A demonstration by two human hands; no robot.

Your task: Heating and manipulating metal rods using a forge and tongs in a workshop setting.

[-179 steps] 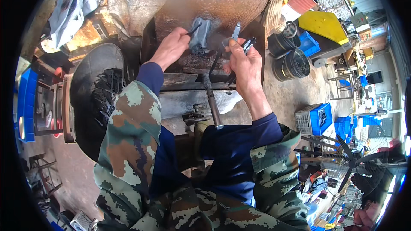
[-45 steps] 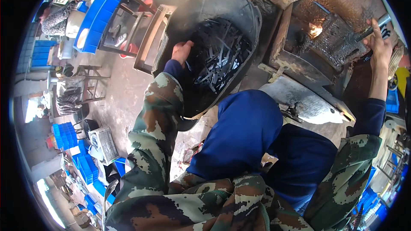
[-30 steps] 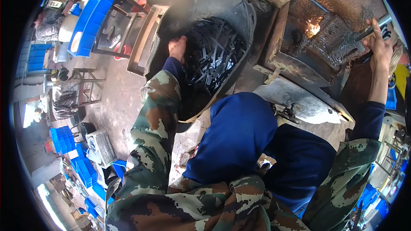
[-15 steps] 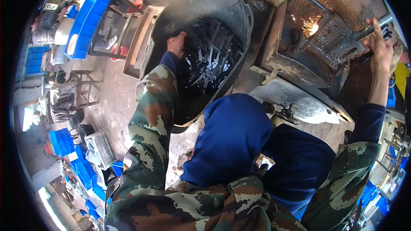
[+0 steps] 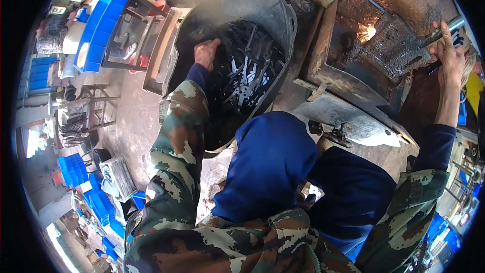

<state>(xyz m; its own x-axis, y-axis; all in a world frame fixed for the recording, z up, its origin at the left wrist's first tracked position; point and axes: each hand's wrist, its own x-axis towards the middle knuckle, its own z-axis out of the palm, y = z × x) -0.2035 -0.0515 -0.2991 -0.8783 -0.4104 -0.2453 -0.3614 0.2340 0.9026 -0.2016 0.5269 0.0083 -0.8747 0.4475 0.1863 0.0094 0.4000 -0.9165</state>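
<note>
My left hand (image 5: 205, 54) is inside a large black tub (image 5: 178, 71), at the left side of a heap of dark, flat metal pieces (image 5: 247, 73). Its fingers are curled together, and whatever they may hold is hidden. Several pieces in the heap shine white. Over at the far right, my right hand (image 5: 450, 60) is closed around a shiny metal rod (image 5: 456, 23), its fingers lying across it. The rod leads to a grimy, wet-looking metal block (image 5: 389, 45) on a machine bed. A bright orange glow (image 5: 366, 32) shows beside the block.
The rusty rim of the machine tray (image 5: 319, 45) stands right of the tub. Below it slants a pale metal sheet (image 5: 348, 121). My knees, in dark blue trousers (image 5: 268, 167), are between tub and machine. Blue bins (image 5: 101, 33) stand on a rack at the left.
My left hand has shifted slightly, and its fingers are more curled. Pieces in the heap lie differently. The orange glow looks smaller. My right hand stays at the rod.
</note>
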